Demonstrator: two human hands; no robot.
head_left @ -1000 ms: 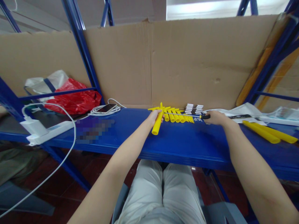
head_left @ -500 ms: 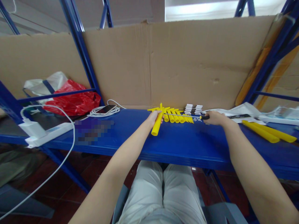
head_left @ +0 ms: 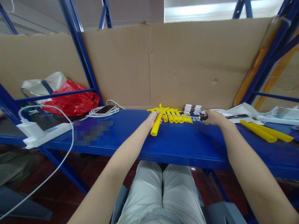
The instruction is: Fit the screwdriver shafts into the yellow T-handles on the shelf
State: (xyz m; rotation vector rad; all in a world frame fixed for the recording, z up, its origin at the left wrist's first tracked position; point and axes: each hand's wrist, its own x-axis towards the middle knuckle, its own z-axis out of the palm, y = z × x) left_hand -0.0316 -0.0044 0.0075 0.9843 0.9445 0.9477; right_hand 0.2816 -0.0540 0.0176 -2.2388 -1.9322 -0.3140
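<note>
My left hand is closed around a yellow plastic tube with arms branching from its far end; its round near end points toward me. My right hand grips a long-shafted screwdriver by its black and yellow handle. The thin metal shaft lies nearly level and its tip meets the yellow tube close to my left fingers. Whether it sits in a screw there is too small to tell. Behind the shaft stands a row of several similar yellow tubes, with small flat yellow pieces at its right end.
White stacked packs with black bands lie against the cardboard. Two yellow tubes rest on the blue table at right. At left are a coiled white cable, a power strip and a red bag.
The whole view has shifted slightly left. Both hands keep their holds on the yellow tube and the screwdriver, with no other clear movement.
</note>
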